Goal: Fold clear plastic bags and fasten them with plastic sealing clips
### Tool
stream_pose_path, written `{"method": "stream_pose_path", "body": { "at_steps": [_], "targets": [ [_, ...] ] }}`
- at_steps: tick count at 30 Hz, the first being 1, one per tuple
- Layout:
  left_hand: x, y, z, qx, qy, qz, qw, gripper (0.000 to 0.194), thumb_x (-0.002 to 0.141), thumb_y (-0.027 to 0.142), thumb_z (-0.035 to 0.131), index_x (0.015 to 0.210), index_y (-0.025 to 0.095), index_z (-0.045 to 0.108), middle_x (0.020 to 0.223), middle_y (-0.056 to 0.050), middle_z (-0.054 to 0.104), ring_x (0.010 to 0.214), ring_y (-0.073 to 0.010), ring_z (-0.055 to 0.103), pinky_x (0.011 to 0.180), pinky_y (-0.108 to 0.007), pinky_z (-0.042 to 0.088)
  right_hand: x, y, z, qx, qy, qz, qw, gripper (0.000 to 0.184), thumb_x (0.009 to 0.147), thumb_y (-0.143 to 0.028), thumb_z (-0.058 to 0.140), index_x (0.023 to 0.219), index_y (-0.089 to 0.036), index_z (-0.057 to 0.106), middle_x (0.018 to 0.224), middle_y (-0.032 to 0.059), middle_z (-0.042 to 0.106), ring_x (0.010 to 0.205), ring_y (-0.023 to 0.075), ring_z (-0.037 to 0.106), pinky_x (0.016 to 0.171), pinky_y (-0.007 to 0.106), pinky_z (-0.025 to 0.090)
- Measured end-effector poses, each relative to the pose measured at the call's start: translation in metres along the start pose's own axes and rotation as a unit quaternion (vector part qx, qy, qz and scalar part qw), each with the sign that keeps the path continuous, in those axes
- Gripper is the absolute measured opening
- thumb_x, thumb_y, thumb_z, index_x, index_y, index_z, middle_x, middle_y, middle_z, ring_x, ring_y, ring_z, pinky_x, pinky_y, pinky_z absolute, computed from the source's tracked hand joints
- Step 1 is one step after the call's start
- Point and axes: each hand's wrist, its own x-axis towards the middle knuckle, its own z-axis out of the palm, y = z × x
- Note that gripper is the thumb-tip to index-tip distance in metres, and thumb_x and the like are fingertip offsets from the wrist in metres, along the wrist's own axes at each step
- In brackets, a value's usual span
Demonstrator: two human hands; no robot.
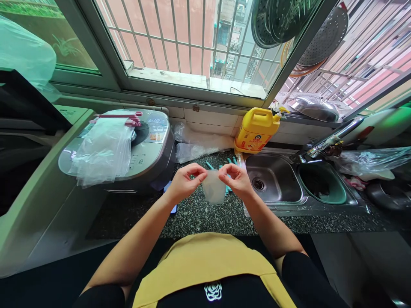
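Observation:
My left hand (188, 182) pinches the upper left corner of a small translucent plastic bag (214, 190). At the opposite corner, my right hand (236, 179) grips the bag's top edge between thumb and fingers. The bag hangs flat between both hands, over the dark speckled counter (205, 224). Several turquoise strips (228, 188) lie behind it and are partly hidden by the bag and my right hand. Under my left wrist, part of a blue object (174, 209) shows; its kind cannot be made out.
Clear bags with pink edges (102, 147) lie on a rice cooker (154, 141) at the left. Crumpled plastic (205, 145) rests by the wall. A yellow jug (257, 132) stands behind the steel sink (272, 177). A green basin (324, 184) sits in the right bowl, near the faucet (330, 139).

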Motion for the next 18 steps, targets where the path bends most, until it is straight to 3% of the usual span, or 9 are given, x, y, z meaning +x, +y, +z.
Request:
{"method": "stream_pose_path", "body": {
  "at_steps": [4, 7, 10, 13, 17, 18],
  "targets": [
    [0.004, -0.002, -0.001, -0.041, 0.008, -0.01, 0.999, 0.025, 0.077, 0.037, 0.059, 0.065, 0.015, 0.061, 0.065, -0.003, 0.059, 0.063, -0.0135, 0.052, 0.061, -0.026, 0.043, -0.001, 0.009, 0.001, 0.026, -0.012, 0.02, 0.999, 0.048, 0.063, -0.058, 0.072, 0.089, -0.02, 0.061, 0.081, 0.0031, 0.066, 0.072, 0.0147, 0.061, 0.066, 0.028, 0.051],
    [0.005, -0.002, -0.008, -0.028, -0.017, -0.012, 0.999, 0.026, 0.079, 0.039, 0.057, 0.066, 0.015, 0.061, 0.067, -0.004, 0.06, 0.066, -0.0142, 0.053, 0.063, -0.027, 0.044, -0.003, 0.015, 0.003, 0.004, 0.014, 0.029, 0.999, 0.038, 0.072, -0.056, 0.066, 0.078, -0.019, 0.063, 0.072, 0.0019, 0.066, 0.065, 0.0137, 0.059, 0.062, 0.028, 0.05],
    [0.01, 0.003, -0.016, 0.042, -0.009, 0.018, 0.999, 0.024, 0.079, 0.039, 0.057, 0.081, 0.016, 0.064, 0.079, -0.006, 0.063, 0.075, -0.0163, 0.056, 0.072, -0.03, 0.047, -0.004, 0.014, 0.006, -0.071, 0.045, -0.013, 0.996, 0.03, 0.079, -0.046, 0.062, 0.068, -0.018, 0.062, 0.067, 0.0006, 0.064, 0.063, 0.0127, 0.057, 0.063, 0.027, 0.048],
    [0.02, 0.014, -0.018, 0.131, -0.011, 0.082, 0.988, 0.033, 0.074, 0.039, 0.066, 0.101, 0.019, 0.064, 0.098, -0.007, 0.064, 0.094, -0.0207, 0.056, 0.088, -0.036, 0.044, -0.003, 0.009, 0.011, -0.139, 0.034, -0.066, 0.988, 0.023, 0.082, -0.037, 0.06, 0.068, -0.02, 0.062, 0.069, 0.0001, 0.063, 0.066, 0.0128, 0.056, 0.066, 0.028, 0.047],
    [0.035, 0.026, -0.016, 0.176, -0.109, 0.132, 0.969, 0.01, 0.078, 0.029, 0.062, 0.077, 0.02, 0.067, 0.084, -0.004, 0.066, 0.087, -0.0195, 0.056, 0.084, -0.035, 0.044, 0.001, 0.01, 0.012, -0.159, 0.009, -0.097, 0.982, 0.016, 0.083, -0.037, 0.06, 0.081, -0.021, 0.064, 0.078, 0.0011, 0.065, 0.073, 0.0139, 0.058, 0.071, 0.029, 0.048],
    [0.037, 0.027, -0.015, 0.173, -0.12, 0.136, 0.968, 0.013, 0.08, 0.027, 0.059, 0.072, 0.02, 0.066, 0.08, -0.004, 0.065, 0.083, -0.0186, 0.056, 0.081, -0.033, 0.044, 0.001, 0.013, 0.01, -0.16, 0.0, -0.096, 0.982, 0.02, 0.081, -0.039, 0.062, 0.089, -0.021, 0.064, 0.083, 0.0022, 0.066, 0.076, 0.0147, 0.059, 0.072, 0.03, 0.048]
  ]
}}
